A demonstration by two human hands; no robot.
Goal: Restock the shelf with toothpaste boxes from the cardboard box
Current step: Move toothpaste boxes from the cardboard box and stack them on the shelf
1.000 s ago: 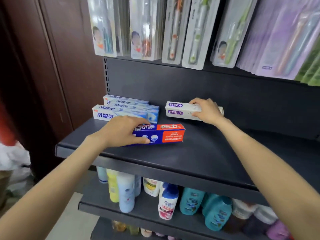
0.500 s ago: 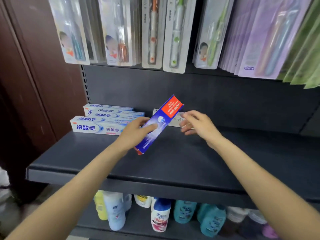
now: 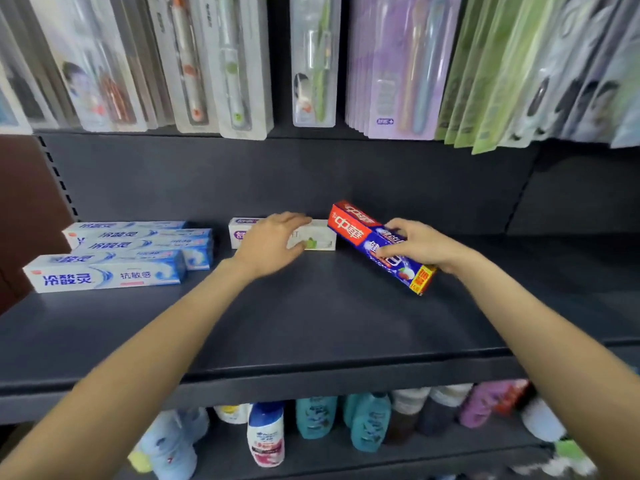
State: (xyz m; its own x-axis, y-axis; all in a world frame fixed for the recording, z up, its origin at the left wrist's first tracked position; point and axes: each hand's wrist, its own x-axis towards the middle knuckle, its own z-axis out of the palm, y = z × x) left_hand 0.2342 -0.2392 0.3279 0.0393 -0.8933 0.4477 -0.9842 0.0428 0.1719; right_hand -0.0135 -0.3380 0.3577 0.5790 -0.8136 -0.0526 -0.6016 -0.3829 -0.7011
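Shelf (image 3: 311,323), dark, middle tier: front lip runs across the view; broad bare surface from the lip back to the stock, and to the right of the right hand.

Red-and-blue toothpaste box (image 3: 377,245): in the right hand (image 3: 420,245), fingers wrapped over its middle, grip closed on it. Box slants, red end toward the back panel, yellow-tagged end toward the front. Whether it touches the shelf cannot be told.

White-and-purple toothpaste box (image 3: 313,235): lies against the back panel, just left of the red end. Left hand (image 3: 270,240) spread flat over it, fingers loose, covering its centre print.

Blue-and-white toothpaste boxes (image 3: 107,273): stacked at the left, well apart from the hands; rear ones partly hidden.

Toothbrush packs (image 3: 311,60): hanging above, tops cut off.

Bottles (image 3: 265,434): lower tier, blurred, partly hidden by the lip.
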